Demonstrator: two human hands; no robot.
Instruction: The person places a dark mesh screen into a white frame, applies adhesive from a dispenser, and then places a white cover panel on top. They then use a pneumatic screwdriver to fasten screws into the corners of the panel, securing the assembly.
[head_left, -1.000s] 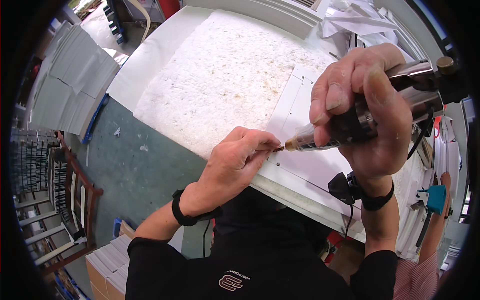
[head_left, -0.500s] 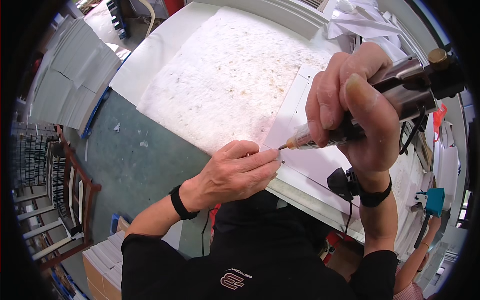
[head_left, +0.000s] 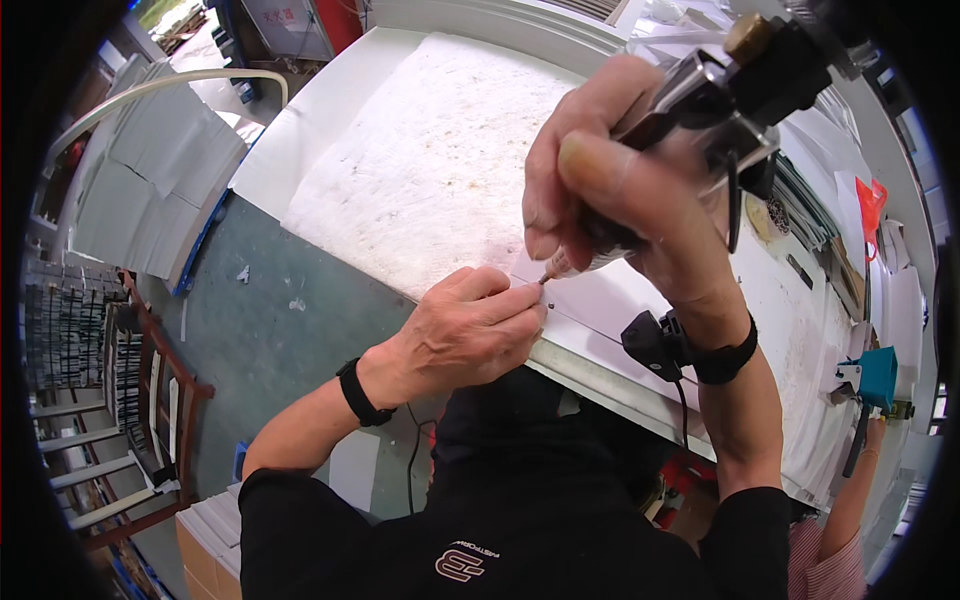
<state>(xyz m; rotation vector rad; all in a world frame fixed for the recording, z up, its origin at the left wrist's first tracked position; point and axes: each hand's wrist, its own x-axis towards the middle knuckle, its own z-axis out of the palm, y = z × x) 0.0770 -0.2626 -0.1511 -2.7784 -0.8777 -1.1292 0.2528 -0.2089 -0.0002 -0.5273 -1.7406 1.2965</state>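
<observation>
My right hand [head_left: 640,205] is wrapped round a metal-bodied power screwdriver [head_left: 700,90], which slants down to the left. Its bit meets the fingertips of my left hand [head_left: 465,325], over the near edge of a flat white panel [head_left: 600,310]. The left fingers are pressed together at the bit; whatever they pinch there is hidden. Just beside them a small dark dot, a screw or a hole, shows on the panel. Under the panel lies a worn white padded mat [head_left: 400,180]. My right hand covers much of the panel's far part.
Stacked white sheets [head_left: 150,170] stand at the left, with a curved pale hose [head_left: 180,75] above them. A brown rack [head_left: 165,390] is at lower left. At the right are a teal-handled tool [head_left: 877,378] and another person's arm [head_left: 855,490].
My right hand has moved left and the screwdriver has tipped more upright, its bit still at my left fingertips. The view has shifted slightly, and the curved hose now shows at upper left.
</observation>
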